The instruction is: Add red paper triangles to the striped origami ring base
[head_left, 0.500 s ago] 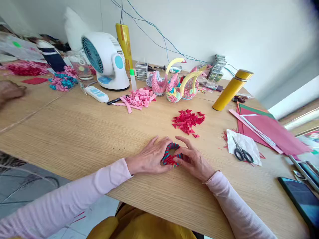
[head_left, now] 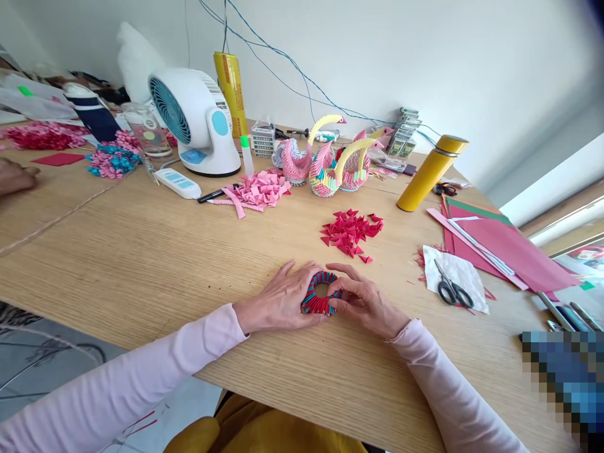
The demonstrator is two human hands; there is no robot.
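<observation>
Both hands [head_left: 325,302] around paper ring [head_left: 321,294]

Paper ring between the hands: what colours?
Red folded pieces with teal edges, forming the paper ring; the head view shows it, held between left hand and right hand.

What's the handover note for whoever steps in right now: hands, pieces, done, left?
Left hand and right hand both cup the red and teal paper ring, which rests on the table.
Loose red folded triangles lie just beyond it; scissors to the right.
Done: ring closed into a full circle.
Left: the loose triangles are unused.
</observation>
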